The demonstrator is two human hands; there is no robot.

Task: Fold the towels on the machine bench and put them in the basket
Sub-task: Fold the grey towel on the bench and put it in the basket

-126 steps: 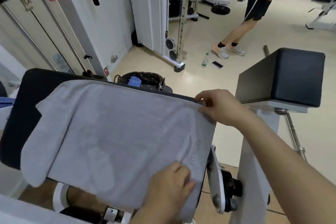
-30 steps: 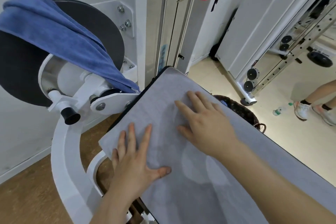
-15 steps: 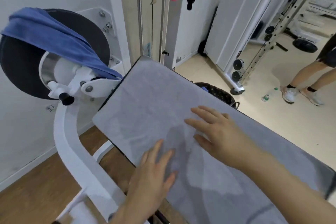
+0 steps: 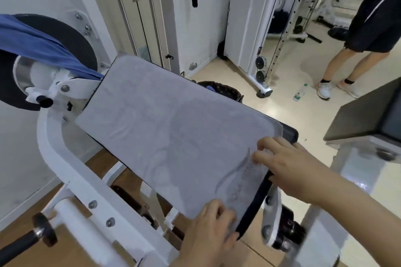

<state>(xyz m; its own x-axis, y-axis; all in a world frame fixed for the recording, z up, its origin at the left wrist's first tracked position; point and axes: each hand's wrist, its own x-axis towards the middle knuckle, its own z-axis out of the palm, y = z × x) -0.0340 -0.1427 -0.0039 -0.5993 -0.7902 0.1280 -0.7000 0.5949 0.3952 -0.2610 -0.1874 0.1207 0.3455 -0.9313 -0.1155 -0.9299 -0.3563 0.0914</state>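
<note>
Both hands have slid from the middle of the grey towel [image 4: 173, 128] to its right end. It lies spread flat on the bench [image 4: 289, 134], covering nearly the whole pad. The right hand [image 4: 288, 165] pinches the far end corner with curled fingers. The left hand [image 4: 212, 232] curls round the near corner. The basket [image 4: 225, 90] sits on the floor just behind the bench. A blue towel [image 4: 39, 43] drapes over the disc [image 4: 71, 37] at the left. A person [image 4: 373, 17] stands at the far right.

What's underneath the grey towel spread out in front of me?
The black bench pad lies under the grey towel; only its dark edge shows at the right end. The rest of the pad is covered, so nothing else there can be checked.
</note>
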